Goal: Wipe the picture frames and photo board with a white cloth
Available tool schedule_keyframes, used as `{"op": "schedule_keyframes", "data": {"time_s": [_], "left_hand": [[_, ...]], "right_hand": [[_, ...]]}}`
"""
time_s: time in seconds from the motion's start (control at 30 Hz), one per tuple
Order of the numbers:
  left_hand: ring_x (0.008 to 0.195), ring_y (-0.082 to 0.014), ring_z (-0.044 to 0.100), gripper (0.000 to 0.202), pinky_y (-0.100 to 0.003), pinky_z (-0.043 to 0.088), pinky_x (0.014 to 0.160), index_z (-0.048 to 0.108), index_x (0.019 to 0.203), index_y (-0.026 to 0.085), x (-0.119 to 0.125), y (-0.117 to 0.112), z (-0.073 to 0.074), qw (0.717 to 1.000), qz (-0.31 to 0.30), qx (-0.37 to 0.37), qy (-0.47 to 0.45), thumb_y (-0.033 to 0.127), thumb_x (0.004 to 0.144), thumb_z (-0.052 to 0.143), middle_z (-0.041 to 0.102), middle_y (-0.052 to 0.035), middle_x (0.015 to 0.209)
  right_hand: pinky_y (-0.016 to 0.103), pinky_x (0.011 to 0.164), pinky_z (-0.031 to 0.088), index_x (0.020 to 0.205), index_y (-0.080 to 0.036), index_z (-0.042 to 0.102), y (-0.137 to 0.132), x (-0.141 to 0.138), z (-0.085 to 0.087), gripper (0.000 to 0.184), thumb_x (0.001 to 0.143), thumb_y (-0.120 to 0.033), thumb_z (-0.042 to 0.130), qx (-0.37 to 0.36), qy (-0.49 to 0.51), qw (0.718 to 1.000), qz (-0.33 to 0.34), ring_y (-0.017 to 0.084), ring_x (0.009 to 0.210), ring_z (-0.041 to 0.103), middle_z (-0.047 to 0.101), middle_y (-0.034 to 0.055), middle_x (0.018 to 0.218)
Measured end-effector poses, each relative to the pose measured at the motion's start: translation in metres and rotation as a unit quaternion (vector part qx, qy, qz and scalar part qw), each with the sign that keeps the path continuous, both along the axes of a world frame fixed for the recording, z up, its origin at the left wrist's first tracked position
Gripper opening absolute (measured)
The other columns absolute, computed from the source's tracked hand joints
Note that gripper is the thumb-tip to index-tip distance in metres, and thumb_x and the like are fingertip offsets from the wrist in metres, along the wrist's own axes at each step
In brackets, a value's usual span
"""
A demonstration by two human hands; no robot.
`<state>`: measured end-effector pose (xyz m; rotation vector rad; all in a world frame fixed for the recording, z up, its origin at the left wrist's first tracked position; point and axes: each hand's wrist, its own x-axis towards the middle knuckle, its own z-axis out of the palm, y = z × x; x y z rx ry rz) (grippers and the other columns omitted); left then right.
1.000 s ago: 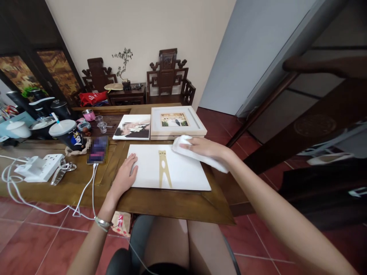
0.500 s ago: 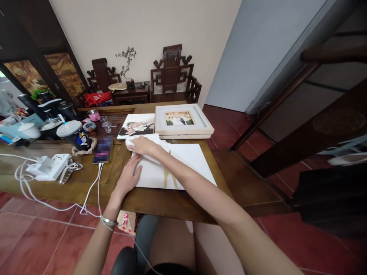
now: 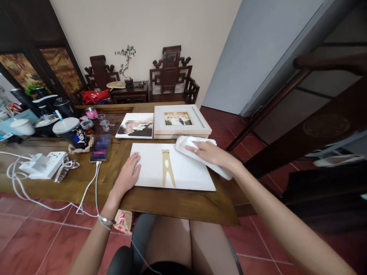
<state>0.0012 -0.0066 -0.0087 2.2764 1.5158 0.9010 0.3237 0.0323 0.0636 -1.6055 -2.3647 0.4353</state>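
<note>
A white rectangular panel (image 3: 146,164) lies flat on the wooden table, with a tan A-shaped piece (image 3: 166,168) on its face that looks like a frame's stand. My left hand (image 3: 130,172) rests along the panel's left edge, holding nothing, its fingers stretched out. In my right hand (image 3: 208,152) is a white cloth (image 3: 185,144), pressed onto the panel's far right corner; part of the cloth hangs past the right edge. Just behind the panel are a pale framed picture (image 3: 200,120) and a smaller photo print (image 3: 137,131).
Left of the panel lie a phone (image 3: 100,148) on a charging cable, a power strip (image 3: 54,164), a clear hair claw (image 3: 66,168) and a lidded cup (image 3: 71,131). The wooden table (image 3: 183,206) ends close to my lap. A dark wooden rail (image 3: 266,107) stands at the right.
My right hand has swept the white cloth from the panel's far left corner to its far right corner, uncovering the tan piece. My left hand stays at the left edge.
</note>
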Motion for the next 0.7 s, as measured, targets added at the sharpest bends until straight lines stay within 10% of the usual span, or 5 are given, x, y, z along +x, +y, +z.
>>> {"op": "schedule_keyframes", "data": {"time_s": [0.17,0.4,0.7], "left_hand": [[0.139,-0.0264,0.04,0.041,-0.048,0.03,0.117,0.056,0.128,0.009,0.0,0.0,0.002,1.0,-0.001,-0.008,0.014,0.028,0.094,0.04,0.049,-0.0187,0.144],[0.139,-0.0265,0.04,0.042,-0.048,0.029,0.118,0.055,0.128,0.008,0.001,-0.001,0.003,1.0,0.001,-0.009,0.015,0.028,0.095,0.04,0.048,-0.0195,0.145],[0.139,-0.0257,0.04,0.043,-0.046,0.029,0.117,0.055,0.128,0.007,-0.001,0.001,0.001,1.0,-0.002,-0.005,0.018,0.029,0.095,0.04,0.048,-0.0195,0.145]], "right_hand": [[0.065,0.108,0.025,0.108,-0.014,0.067,-0.062,-0.013,-0.027,0.038,0.092,-0.015,0.033,0.048,-0.049,0.995,0.079,0.037,0.14,0.032,0.065,0.017,0.122],[0.059,0.112,0.029,0.093,-0.02,0.07,-0.145,-0.009,-0.012,0.032,0.094,-0.02,0.039,-0.002,-0.011,0.988,0.153,0.031,0.142,0.028,0.054,0.0114,0.14],[0.065,0.106,0.027,0.112,-0.014,0.063,-0.043,-0.048,-0.016,0.036,0.1,-0.029,0.032,0.004,0.003,0.999,0.036,0.037,0.141,0.03,0.058,0.0172,0.133]]}}
